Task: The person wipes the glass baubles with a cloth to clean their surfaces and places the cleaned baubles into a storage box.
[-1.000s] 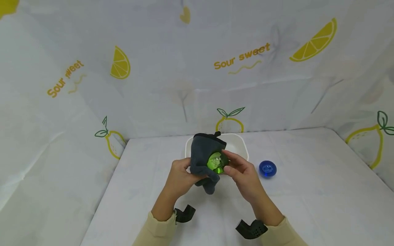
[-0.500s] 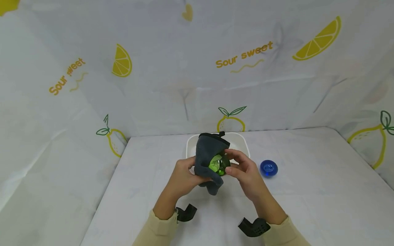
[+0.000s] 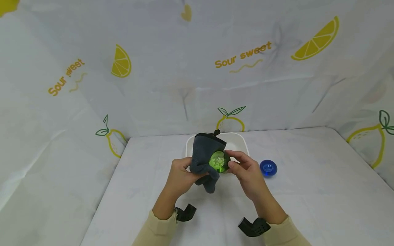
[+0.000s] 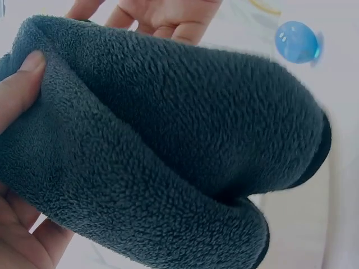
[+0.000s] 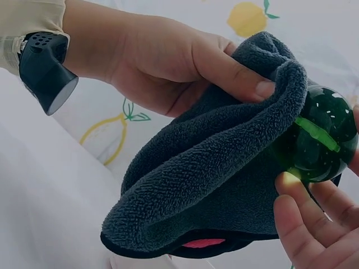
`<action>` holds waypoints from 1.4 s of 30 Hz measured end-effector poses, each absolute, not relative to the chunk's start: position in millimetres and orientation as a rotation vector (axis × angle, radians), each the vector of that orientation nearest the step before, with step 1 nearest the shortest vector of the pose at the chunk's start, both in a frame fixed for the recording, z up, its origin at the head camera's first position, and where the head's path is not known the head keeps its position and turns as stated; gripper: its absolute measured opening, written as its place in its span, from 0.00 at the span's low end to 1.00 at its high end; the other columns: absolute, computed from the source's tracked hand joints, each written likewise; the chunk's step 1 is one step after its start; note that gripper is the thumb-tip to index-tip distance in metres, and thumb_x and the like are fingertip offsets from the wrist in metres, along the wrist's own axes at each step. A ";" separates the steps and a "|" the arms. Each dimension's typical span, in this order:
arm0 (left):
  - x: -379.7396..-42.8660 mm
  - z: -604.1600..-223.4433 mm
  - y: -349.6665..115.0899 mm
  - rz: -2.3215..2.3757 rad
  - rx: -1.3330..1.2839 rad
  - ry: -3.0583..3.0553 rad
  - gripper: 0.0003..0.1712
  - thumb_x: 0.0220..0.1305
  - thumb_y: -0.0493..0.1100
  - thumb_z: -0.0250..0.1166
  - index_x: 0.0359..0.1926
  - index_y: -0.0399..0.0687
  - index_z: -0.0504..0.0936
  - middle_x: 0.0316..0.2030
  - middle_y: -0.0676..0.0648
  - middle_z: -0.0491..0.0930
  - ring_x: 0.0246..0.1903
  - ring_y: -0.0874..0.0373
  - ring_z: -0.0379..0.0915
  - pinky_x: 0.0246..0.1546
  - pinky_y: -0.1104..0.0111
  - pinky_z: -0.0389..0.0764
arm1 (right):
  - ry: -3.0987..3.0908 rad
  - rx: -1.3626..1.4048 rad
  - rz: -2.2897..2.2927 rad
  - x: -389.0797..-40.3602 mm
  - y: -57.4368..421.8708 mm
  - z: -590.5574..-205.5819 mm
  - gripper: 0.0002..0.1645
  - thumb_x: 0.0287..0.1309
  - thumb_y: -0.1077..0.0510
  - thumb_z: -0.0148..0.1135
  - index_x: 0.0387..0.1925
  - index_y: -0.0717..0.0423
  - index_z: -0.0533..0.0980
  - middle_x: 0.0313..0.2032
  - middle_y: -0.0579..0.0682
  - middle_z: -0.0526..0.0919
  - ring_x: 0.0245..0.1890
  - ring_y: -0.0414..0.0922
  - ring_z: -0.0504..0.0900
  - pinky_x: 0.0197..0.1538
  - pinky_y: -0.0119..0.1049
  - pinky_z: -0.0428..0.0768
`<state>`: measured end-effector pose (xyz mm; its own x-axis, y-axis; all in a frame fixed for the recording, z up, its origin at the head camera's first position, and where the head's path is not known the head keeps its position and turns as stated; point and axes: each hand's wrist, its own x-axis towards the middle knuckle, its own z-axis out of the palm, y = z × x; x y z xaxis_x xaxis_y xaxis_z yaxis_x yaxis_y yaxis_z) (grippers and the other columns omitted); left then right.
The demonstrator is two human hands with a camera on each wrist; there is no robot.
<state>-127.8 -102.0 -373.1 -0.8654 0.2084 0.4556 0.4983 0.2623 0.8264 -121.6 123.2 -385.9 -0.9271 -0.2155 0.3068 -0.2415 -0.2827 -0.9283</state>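
Note:
My left hand (image 3: 181,174) grips a dark grey plush cloth (image 3: 204,148) with black edging and a small loop on top. In the left wrist view, the thumb presses on a fold of the cloth (image 4: 168,112). Against the cloth's right side sits a round, see-through green glass piece (image 3: 218,161). My right hand (image 3: 247,172) pinches its right edge between thumb and fingers. In the right wrist view, the fold partly covers the green glass piece (image 5: 320,148), and my right fingertips (image 5: 289,182) meet its lower edge.
A white tray (image 3: 238,140) stands behind the cloth, partly hidden by it and the hands. To the right of my right hand, a round blue glass piece (image 3: 268,168) lies on the white-covered table (image 3: 307,201). A lemon-print sheet (image 3: 154,102) hangs behind.
The green glass piece has turned, showing more of its face toward the head camera. The cloth swung slightly right, then back left. The blue piece stays in place.

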 end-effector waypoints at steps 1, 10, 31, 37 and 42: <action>-127.3 -372.4 -101.7 -1.649 -0.642 -2.288 0.12 0.44 0.34 0.80 0.33 0.44 0.89 0.30 0.49 0.88 0.30 0.62 0.83 0.33 0.67 0.83 | -1.873 0.615 2.423 -121.5 122.9 -386.2 0.21 0.68 0.69 0.53 0.56 0.49 0.77 0.54 0.44 0.78 0.45 0.39 0.81 0.48 0.30 0.82; -126.0 -371.0 -101.5 -1.749 -0.595 -2.404 0.20 0.44 0.40 0.81 0.42 0.51 0.87 0.38 0.51 0.88 0.40 0.59 0.83 0.43 0.63 0.83 | -2.015 0.714 2.275 -120.9 123.7 -385.0 0.26 0.64 0.69 0.57 0.64 0.61 0.72 0.53 0.44 0.76 0.54 0.44 0.80 0.52 0.35 0.82; -127.7 -373.7 -99.3 -1.657 -0.785 -2.408 0.33 0.40 0.44 0.84 0.52 0.56 0.83 0.44 0.56 0.86 0.46 0.62 0.81 0.50 0.62 0.81 | -1.960 0.669 2.303 -120.2 122.3 -385.9 0.19 0.62 0.71 0.59 0.54 0.57 0.79 0.52 0.43 0.80 0.46 0.42 0.83 0.48 0.33 0.84; -127.5 -374.8 -100.3 -1.583 -0.739 -2.387 0.26 0.44 0.40 0.81 0.47 0.48 0.86 0.40 0.51 0.88 0.42 0.61 0.84 0.44 0.65 0.83 | -2.079 0.681 2.180 -120.5 122.5 -385.9 0.29 0.56 0.71 0.66 0.61 0.66 0.72 0.55 0.44 0.77 0.50 0.43 0.82 0.49 0.32 0.83; -126.6 -371.9 -102.3 -1.638 -0.695 -2.377 0.20 0.45 0.40 0.81 0.43 0.48 0.88 0.36 0.49 0.88 0.37 0.61 0.84 0.38 0.67 0.84 | -2.126 0.666 2.152 -120.6 125.3 -385.1 0.30 0.57 0.69 0.67 0.62 0.65 0.72 0.55 0.42 0.77 0.50 0.41 0.82 0.48 0.32 0.83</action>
<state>-126.6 -102.3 -371.9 -0.8767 0.2773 0.3931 0.4661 0.2871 0.8369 -120.6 125.3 -385.1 -0.9066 -0.2641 0.3291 -0.3259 -0.0571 -0.9437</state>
